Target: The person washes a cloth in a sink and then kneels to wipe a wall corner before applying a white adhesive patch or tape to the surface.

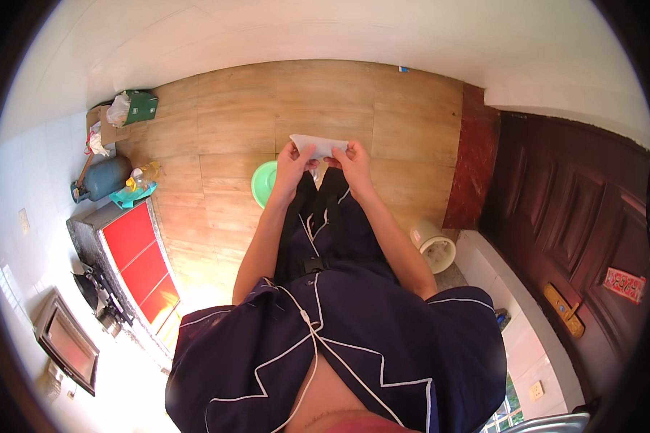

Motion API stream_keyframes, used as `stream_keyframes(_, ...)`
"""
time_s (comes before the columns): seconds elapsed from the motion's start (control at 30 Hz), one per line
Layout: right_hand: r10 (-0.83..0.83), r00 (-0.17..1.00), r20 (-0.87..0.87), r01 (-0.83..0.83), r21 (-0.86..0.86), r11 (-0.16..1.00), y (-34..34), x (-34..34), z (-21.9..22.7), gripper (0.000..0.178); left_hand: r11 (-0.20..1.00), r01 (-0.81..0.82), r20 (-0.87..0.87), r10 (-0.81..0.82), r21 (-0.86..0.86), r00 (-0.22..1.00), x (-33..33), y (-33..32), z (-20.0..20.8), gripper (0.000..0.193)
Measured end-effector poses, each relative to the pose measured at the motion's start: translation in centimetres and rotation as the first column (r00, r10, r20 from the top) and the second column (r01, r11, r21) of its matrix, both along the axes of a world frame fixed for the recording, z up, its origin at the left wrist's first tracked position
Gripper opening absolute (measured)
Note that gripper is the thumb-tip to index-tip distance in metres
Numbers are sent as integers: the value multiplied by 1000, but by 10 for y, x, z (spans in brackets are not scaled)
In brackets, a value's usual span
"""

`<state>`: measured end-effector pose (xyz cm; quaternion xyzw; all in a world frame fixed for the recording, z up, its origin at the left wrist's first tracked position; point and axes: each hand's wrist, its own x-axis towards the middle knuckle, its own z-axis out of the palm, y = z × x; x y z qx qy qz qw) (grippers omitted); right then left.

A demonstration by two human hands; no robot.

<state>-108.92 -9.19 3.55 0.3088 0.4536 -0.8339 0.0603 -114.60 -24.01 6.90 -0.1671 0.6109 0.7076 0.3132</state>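
A small whitish-grey cloth [318, 146] is stretched out in front of my body, above my knees. Its left end is pinched between the thumb and fingers of my left hand [296, 162]. My right hand [352, 160] grips the other end in the same way, so both hands are closed on it. Whether it is woven or paper I cannot tell. Below and left of my left hand a light green basin [264, 182] stands on the floor, partly hidden behind my forearm and legs.
A cream bucket [435, 249] stands right of my right forearm, near a dark wooden door [563, 209]. To the left are a red-fronted cabinet [139, 252], a blue gas cylinder [102, 179], bottles [143, 175] and a green box [141, 107]. A white wall [325, 36] closes off the far side.
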Motion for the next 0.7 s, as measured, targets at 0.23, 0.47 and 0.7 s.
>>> stream_keyframes(0.23, -43, 999, 28, 41, 69, 997, -2, -24, -8, 16, 998, 54, 68, -54, -8, 996, -36, -6, -25, 29)
stream_keyframes(0.47, -43, 997, 69, 37, 87, 996, 0, -42, 9, 15, 993, 118, 68, -117, -14, 991, -57, -8, -20, 29)
stream_keyframes(0.7, 53, 999, 6, -53, 56, 997, 0, -33, 6, 15, 997, 47, 42, -45, -56, 998, -30, -16, -13, 29)
